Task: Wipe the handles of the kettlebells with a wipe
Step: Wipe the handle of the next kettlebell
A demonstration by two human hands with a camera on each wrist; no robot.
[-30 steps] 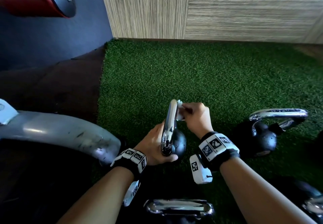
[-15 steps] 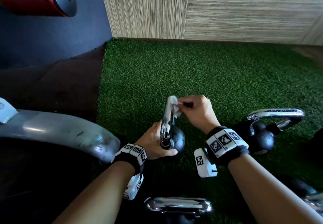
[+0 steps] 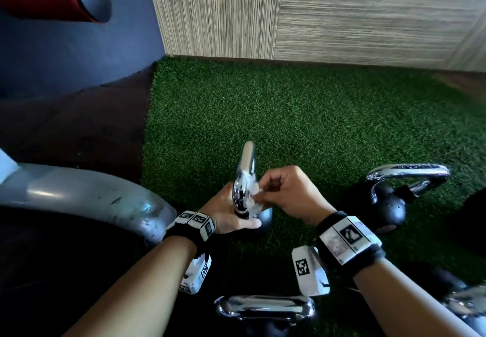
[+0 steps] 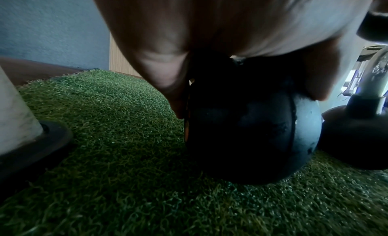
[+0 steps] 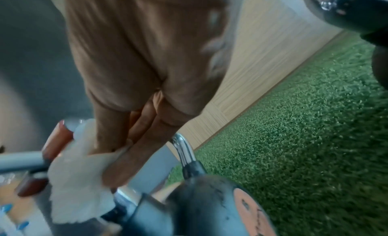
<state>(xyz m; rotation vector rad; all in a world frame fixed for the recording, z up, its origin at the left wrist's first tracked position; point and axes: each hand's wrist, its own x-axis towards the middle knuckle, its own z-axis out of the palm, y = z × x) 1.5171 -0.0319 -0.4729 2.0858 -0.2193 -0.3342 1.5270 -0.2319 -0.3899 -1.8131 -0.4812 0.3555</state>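
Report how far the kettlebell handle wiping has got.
Done: nothing here shows a finished handle. In hand: the right hand presses the white wipe against the lower side of the chrome handle, while the left hand steadies that kettlebell on the turf. Left: the kettlebell on the right and the nearest one sit untouched; whether they were wiped cannot be told.

**Hidden / cropped / blurred**

Left hand (image 3: 228, 213): fingers behind the kettlebell (image 3: 259, 219), grip not visible. Left wrist view: palm blocks the handle entirely. Right wrist view motion-blurred; wipe (image 5: 77, 176) edges smeared, orange label (image 5: 251, 211) unreadable. Near kettlebell (image 3: 264, 307) cut by bottom edge, another (image 3: 462, 307) cropped at the right corner, blurred.
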